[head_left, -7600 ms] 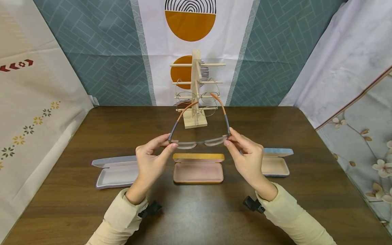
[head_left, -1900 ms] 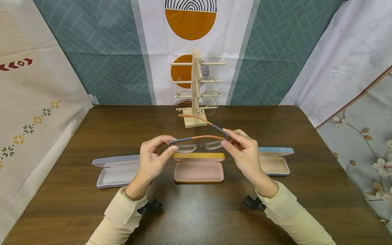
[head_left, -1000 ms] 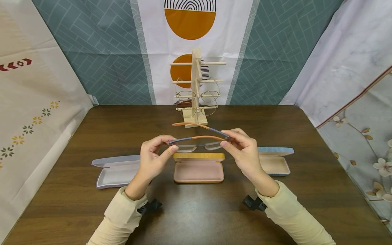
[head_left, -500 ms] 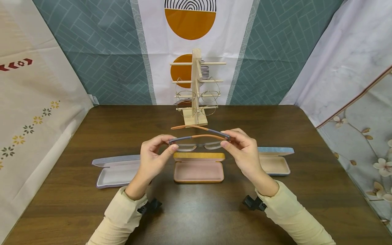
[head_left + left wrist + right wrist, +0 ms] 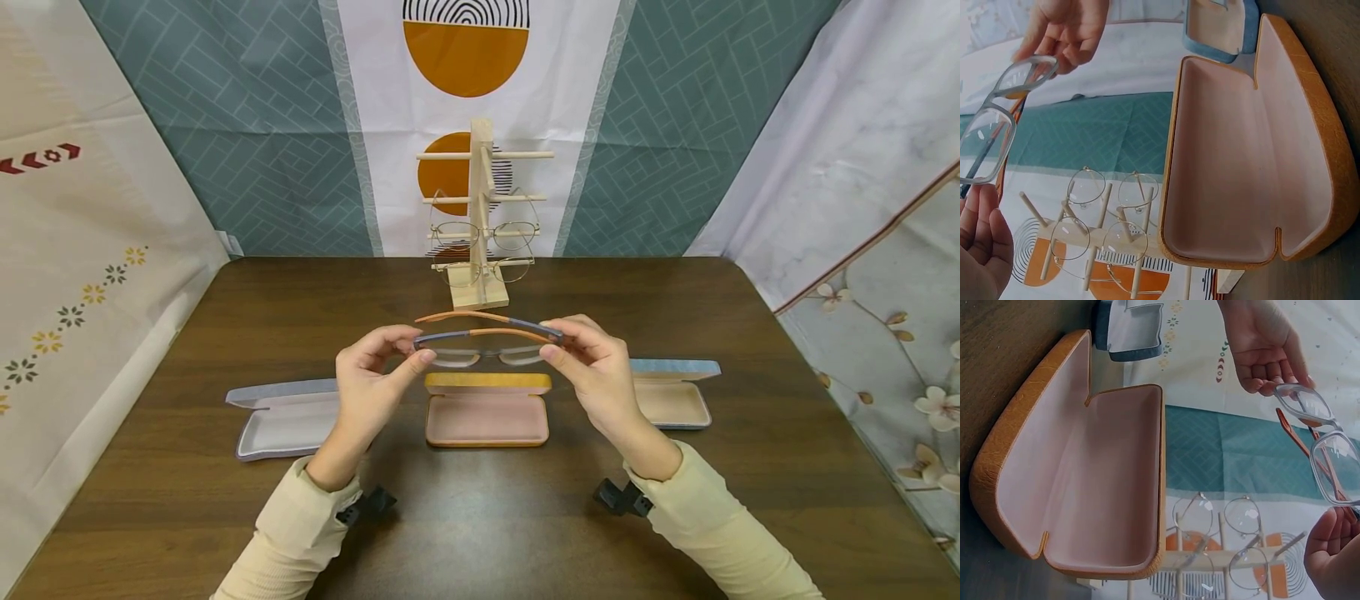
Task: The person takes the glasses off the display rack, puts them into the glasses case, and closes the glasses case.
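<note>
A pair of eyeglasses (image 5: 498,332) with a pale clear frame and blue-and-orange temples is held up in the air. The temples lie folded inward across the frame, the farther one rising slightly at its orange tip. My left hand (image 5: 367,383) pinches the left end between thumb and fingers. At the opposite end my right hand (image 5: 600,375) pinches the frame near the hinge. Below them, an amber glasses case (image 5: 487,419) with pink lining lies with its lid up. Both wrist views show its lining bare and the lenses (image 5: 985,144) above the table.
An open lavender case (image 5: 296,427) lies at the left, partly behind my left hand. To the right is an open blue case (image 5: 675,406). A wooden display stand (image 5: 481,179) at the back bears two wire-rimmed pairs (image 5: 454,236). Curtains surround the table (image 5: 480,533).
The temples, spread out in the oldest frame, are now folded in. The second temple has come down closer to the frame. My left hand has shifted slightly left; my right hand stays nearly still.
</note>
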The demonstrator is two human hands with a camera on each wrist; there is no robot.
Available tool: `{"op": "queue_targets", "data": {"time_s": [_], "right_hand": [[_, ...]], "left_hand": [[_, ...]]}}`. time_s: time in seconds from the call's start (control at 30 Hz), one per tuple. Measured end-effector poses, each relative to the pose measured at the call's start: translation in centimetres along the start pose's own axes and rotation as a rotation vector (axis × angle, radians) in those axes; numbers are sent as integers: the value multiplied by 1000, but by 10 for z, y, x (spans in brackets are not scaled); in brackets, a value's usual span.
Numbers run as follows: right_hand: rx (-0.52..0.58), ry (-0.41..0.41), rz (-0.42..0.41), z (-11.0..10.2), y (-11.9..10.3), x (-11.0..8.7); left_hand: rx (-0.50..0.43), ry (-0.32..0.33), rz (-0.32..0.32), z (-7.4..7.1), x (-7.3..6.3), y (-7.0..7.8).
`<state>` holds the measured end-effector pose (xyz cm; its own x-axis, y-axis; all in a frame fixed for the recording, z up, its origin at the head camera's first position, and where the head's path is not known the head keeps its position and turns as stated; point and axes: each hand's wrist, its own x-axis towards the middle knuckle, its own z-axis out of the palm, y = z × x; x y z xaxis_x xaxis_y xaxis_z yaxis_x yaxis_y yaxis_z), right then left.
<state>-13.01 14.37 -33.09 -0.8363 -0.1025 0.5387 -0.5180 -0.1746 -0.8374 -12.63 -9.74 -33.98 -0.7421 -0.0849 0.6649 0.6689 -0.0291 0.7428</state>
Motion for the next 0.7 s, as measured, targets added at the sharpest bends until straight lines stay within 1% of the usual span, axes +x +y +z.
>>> {"op": "queue_targets", "data": {"time_s": [0.13,0.2,0.4,0.5,0.6,0.7], "right_hand": [[7,-12,13,0,-1,0],[13,-15,19,0,-1,0],[40,-21,22,1,-1,-1],[48,-27,18,1,-1,-1],[40,-34,25,1,-1,-1],[28,-38,38,1,-1,-2]], "left_hand": [[-52,-6,3,0,0,0],[-62,-7,1,0,0,1],[-29,-1,-16,-2,-1,1],[-17,-8,-20,-3,-1,1],[-12,-20,-2,-4,-2,2],[-17,-24,35,-5,-2,2]]}}
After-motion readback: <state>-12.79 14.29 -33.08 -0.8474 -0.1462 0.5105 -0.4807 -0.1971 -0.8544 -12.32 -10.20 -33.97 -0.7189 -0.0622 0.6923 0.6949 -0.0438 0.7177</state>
